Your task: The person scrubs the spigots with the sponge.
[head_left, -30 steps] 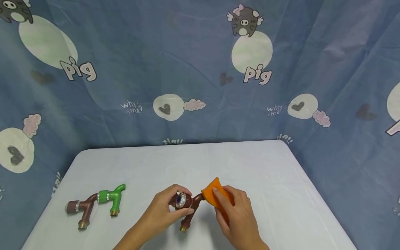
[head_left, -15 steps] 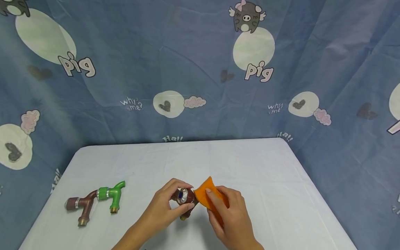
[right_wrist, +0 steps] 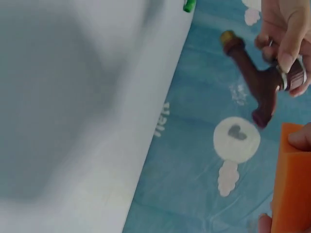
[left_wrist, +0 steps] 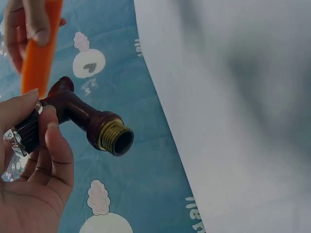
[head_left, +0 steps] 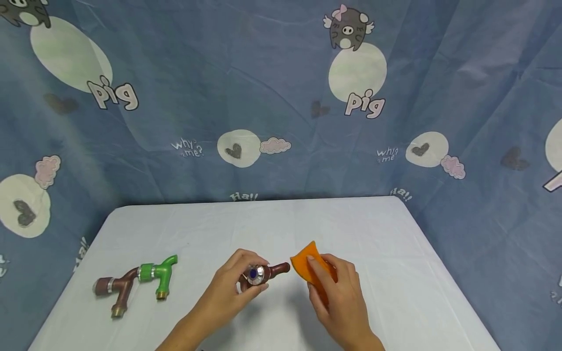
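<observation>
My left hand [head_left: 232,285] grips a brown tap [head_left: 277,269] by its knob, holding it above the white table. In the left wrist view the tap's threaded brass end [left_wrist: 115,138] points to the right, away from the fingers. The tap's spout [right_wrist: 262,116] shows in the right wrist view, a small gap from an orange sponge [right_wrist: 294,189]. That sponge, bent in the grip, is held between the thumb and fingers of my right hand [head_left: 340,297]. Part of it is hidden behind the fingers.
On the left of the white table [head_left: 210,229] lie a second brown tap [head_left: 123,290] and a green tap [head_left: 160,275], end to end and seemingly touching. A blue patterned curtain [head_left: 272,87] hangs behind the table and at its sides.
The left hand has turned the brown tap, so its threaded end no longer shows below in the head view. The right hand has drawn the sponge right, off the tap's spout.
</observation>
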`<state>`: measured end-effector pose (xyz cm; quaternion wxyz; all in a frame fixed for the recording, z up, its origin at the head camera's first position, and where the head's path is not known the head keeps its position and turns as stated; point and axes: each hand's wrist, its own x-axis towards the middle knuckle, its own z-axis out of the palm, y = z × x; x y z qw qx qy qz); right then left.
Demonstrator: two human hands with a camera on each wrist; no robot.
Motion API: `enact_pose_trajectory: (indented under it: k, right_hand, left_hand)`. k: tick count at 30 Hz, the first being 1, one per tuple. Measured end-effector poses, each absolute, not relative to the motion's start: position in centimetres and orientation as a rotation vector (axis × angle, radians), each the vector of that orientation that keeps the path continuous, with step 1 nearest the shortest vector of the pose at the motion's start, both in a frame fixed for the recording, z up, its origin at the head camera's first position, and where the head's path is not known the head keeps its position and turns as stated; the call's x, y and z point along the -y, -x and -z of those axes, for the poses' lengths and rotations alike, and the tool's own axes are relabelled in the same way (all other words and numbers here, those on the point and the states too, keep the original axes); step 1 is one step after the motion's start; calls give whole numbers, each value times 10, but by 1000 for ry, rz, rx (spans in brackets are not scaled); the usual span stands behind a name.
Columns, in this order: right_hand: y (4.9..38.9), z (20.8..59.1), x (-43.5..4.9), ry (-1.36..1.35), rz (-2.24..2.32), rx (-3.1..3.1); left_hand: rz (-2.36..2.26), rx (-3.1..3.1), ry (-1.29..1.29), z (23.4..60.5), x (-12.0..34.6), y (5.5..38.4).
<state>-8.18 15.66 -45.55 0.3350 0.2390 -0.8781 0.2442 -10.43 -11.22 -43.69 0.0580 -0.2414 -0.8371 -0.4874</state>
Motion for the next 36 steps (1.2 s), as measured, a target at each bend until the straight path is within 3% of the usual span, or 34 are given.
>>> enact_pose_trajectory:
  k: [12,28,36]
  right_hand:
    - [76,453,-135,-789,-591,2233]
    - [81,457,-164,-669,-619,2331]
    - [77,454,-156,-764,-782,2357]
  left_hand:
    - [1324,2447,884,442,111,104]
    - [1289,2500,864,440,115,104]
    - [1380,2469,890,443,114,106]
